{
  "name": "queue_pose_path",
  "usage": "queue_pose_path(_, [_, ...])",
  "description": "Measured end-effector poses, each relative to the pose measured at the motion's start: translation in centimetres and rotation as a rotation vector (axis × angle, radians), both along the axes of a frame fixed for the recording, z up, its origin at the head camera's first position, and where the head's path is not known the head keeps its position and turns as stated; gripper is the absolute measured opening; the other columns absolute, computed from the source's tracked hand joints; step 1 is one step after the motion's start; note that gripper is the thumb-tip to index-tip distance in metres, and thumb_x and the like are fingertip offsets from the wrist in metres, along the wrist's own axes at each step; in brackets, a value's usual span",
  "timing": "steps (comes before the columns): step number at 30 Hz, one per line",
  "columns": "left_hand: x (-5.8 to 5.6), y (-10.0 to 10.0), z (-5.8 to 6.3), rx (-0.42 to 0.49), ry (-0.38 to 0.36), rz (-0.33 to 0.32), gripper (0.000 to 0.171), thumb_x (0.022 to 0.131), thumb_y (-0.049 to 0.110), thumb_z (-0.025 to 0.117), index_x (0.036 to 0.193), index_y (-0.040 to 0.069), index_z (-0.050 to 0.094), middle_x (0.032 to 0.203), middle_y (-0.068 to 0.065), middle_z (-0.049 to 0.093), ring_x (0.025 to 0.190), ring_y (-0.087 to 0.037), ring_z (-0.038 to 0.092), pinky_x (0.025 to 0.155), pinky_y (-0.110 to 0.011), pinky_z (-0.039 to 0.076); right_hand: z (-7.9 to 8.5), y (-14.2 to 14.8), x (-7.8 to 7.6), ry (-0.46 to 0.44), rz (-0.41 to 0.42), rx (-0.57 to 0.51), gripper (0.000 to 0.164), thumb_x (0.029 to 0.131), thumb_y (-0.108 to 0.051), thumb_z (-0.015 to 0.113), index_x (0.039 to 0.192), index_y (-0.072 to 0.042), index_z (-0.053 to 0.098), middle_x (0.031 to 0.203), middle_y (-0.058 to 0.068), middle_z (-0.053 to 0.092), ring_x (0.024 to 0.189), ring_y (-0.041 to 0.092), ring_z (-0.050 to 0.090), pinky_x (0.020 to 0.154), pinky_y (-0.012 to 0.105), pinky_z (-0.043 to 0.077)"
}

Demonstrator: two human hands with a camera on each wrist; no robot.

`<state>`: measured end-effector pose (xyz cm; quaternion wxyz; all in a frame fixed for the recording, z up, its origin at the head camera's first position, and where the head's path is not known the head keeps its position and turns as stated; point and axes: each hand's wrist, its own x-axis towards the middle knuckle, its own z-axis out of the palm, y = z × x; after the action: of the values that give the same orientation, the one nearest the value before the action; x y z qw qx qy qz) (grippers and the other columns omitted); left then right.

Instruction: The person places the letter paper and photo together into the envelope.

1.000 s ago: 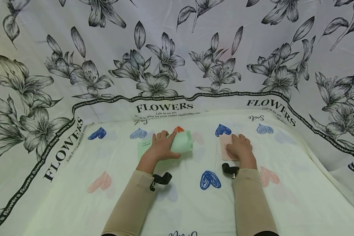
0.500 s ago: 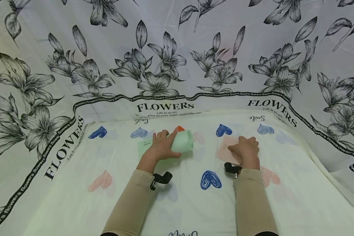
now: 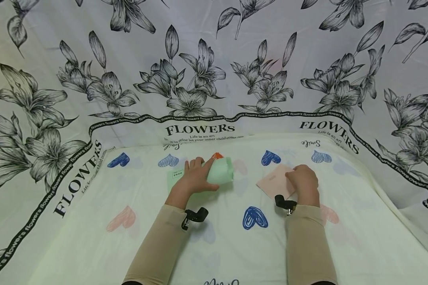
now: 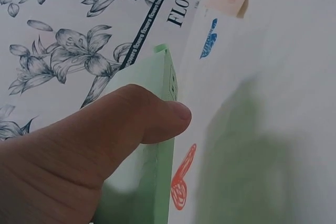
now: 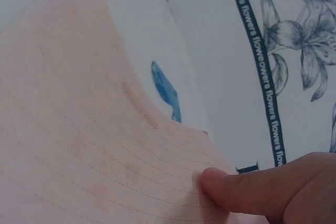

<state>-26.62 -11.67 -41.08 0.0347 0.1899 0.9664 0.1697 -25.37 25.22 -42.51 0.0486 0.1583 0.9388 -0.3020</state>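
My left hand (image 3: 192, 180) grips a light green paper packet (image 3: 222, 172). The packet's right end bulges up, and a small printed label (image 3: 178, 173) shows at its left. In the left wrist view the thumb (image 4: 152, 116) lies across the packet's side; the other fingers are hidden there. To the right, my right hand (image 3: 304, 184) pinches a pale pink sheet of paper (image 3: 275, 181) by its right side. Fine ruled lines run over this sheet (image 5: 105, 129) in the right wrist view, where it curves up under the thumb (image 5: 236, 190).
Both hands work over a white cloth (image 3: 221, 245) printed with hearts, such as a dark blue heart (image 3: 255, 217) between the forearms. A floral curtain (image 3: 207, 59) rises behind and along both sides. Small black wrist cameras (image 3: 196, 215) sit on both wrists.
My right hand has drawn back slightly to the right. The pink sheet has turned from square-on to slanted, showing more of its surface. The left hand and green packet stay put.
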Motion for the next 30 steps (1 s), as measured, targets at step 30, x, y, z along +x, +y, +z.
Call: queue_pose_path(30, [-0.1,0.0,-0.2,-0.016,0.005,-0.004,0.108,0.077,0.051,0.083,0.163,0.014,0.03,0.143,-0.02,0.034,0.137,-0.039,0.029,0.12,-0.066,0.003,2.7,-1.4,-0.7,0.208,0.25,-0.448,0.028,0.103,-0.021,0.058,0.116,0.003,0.061,0.075,0.006,0.056,0.076,0.027,0.052,0.064,0.032,0.04])
